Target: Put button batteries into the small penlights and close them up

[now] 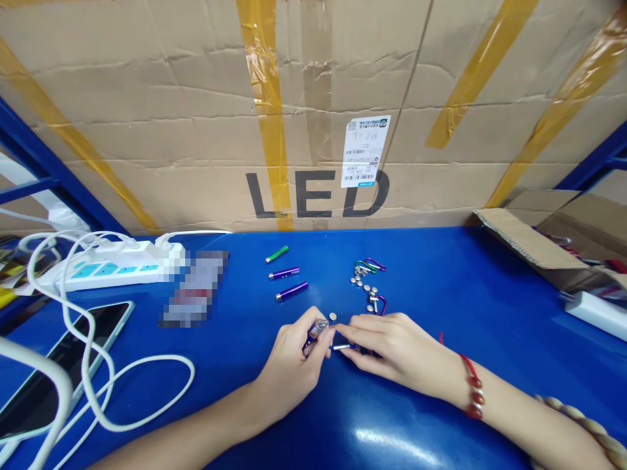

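Observation:
My left hand (291,362) is closed around a small dark purple flashlight (318,328), its silver end pointing up past the thumb. Close beside it, my right hand (399,346) has its fingers bent round a blue carabiner (344,346) with a silver gate, partly hidden under the fingers. The right fingertips almost meet the left thumb. A single button cell (332,316) lies just beyond both hands. Farther back are a green flashlight (277,254) and two purple ones (284,273), (292,291). Several button cells (367,287) lie near green and purple carabiners (375,264).
On the left are a white power strip (112,266), looped white cables (142,360), a phone (53,372) and a blurred-out flat item (196,290). A large carton (196,130) forms the back. An open cardboard box (533,238) and a white block (597,314) stand at right.

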Motion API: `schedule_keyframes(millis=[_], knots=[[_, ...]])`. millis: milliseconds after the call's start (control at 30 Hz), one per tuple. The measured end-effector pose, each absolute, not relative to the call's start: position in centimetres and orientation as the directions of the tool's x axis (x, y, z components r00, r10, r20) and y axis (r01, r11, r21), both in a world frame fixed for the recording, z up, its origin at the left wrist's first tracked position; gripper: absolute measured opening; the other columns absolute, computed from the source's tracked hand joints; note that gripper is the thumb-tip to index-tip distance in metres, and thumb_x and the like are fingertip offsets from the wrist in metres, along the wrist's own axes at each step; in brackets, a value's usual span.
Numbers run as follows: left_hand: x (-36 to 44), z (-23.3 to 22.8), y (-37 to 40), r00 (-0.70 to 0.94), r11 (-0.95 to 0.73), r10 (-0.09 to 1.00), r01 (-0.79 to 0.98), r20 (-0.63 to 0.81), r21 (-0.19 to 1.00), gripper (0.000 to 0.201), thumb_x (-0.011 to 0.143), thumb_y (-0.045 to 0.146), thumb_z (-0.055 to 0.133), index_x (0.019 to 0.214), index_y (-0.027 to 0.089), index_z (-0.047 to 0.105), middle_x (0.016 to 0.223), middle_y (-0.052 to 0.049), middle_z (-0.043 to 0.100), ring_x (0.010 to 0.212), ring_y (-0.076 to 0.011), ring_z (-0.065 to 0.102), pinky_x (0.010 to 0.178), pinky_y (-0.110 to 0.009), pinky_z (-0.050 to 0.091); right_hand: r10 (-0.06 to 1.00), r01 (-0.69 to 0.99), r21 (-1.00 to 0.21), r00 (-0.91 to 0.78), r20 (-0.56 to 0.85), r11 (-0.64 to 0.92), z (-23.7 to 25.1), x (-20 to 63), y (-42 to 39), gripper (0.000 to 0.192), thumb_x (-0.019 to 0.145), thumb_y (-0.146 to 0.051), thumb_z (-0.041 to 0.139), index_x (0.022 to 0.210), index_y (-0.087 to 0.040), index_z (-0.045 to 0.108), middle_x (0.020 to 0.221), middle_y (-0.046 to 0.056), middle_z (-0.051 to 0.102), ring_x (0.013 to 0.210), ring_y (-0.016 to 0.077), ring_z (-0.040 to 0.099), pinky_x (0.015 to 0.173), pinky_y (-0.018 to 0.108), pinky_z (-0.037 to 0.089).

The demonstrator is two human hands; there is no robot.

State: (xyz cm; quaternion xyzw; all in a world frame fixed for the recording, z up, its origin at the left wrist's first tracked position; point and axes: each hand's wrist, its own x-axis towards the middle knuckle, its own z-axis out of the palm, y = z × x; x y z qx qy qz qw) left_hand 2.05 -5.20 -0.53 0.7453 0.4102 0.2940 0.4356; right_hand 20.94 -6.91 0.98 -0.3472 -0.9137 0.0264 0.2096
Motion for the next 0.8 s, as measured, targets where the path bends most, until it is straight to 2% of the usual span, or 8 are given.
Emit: schedule_keyframes(millis=[133, 367, 800], knots=[[1.96, -0.64, -5.24, 0.514, -0.327, 0.851, 0.360, 0.106, 0.874, 0.026, 0.089, 0.031, 0.039, 0.069, 0.015, 0.040, 0.056, 0.004, 0.044, 0.047, -0.0057, 0.033, 0.047, -0.019, 0.026, 0.632, 0.616, -0.177, -0.681, 0.371, 0.767, 0.66, 20.72, -6.96, 0.024, 0.093, -0.025, 0.040, 0.097, -0.012, 0.059, 0.073, 0.001, 0.054, 0.063, 0.0095, 0.049, 0.055, 0.023, 0.034], [2.20, -0.23, -5.20, 0.511, -0.360, 0.848, 0.359, 0.141, 0.861, 0.026, 0.089, 0.028, 0.039, 0.066, 0.015, 0.039, 0.053, 0.005, 0.032, 0.047, -0.0054, 0.027, 0.047, -0.019, 0.024, 0.613, 0.626, -0.128, -0.667, 0.422, 0.769, 0.45, 20.50, -7.03, 0.033, 0.096, -0.029, 0.032, 0.097, -0.011, 0.059, 0.073, 0.002, 0.053, 0.061, 0.0099, 0.047, 0.053, 0.023, 0.034], [2.15, -0.09, -5.36, 0.515, -0.356, 0.845, 0.337, 0.147, 0.872, 0.026, 0.088, 0.025, 0.040, 0.065, 0.014, 0.040, 0.051, 0.005, 0.036, 0.045, -0.0043, 0.030, 0.044, -0.017, 0.024, 0.600, 0.635, -0.077, -0.674, 0.431, 0.768, 0.89, 20.51, -7.23, 0.034, 0.097, -0.028, 0.028, 0.084, -0.012, 0.055, 0.070, 0.002, 0.051, 0.060, 0.0114, 0.046, 0.050, 0.024, 0.032]])
